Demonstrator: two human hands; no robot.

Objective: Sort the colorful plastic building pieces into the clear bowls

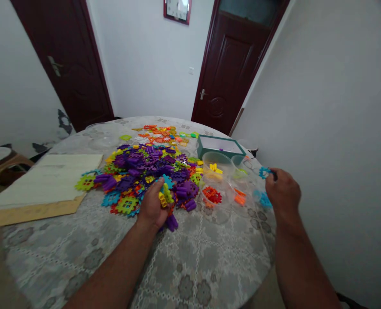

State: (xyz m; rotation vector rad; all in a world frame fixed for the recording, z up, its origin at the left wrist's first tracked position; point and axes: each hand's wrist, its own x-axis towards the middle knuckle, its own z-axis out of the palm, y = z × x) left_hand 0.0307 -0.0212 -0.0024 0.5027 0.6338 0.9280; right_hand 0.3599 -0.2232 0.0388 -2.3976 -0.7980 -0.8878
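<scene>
A heap of plastic interlocking pieces, mostly purple with green, orange, blue and yellow ones, covers the middle of the round table. My left hand rests at the heap's near edge, closed round a few pieces; yellow, green and blue ones show in its grip. My right hand is out to the right, pinching a blue gear-shaped piece above several clear plastic tubs. The tubs hold sorted pieces: yellow, red, orange, green and blue.
A teal tray with a white inside stands behind the tubs. A pale board on cardboard lies at the table's left. Two dark red doors and a wall clock are behind. A white wall runs close on the right.
</scene>
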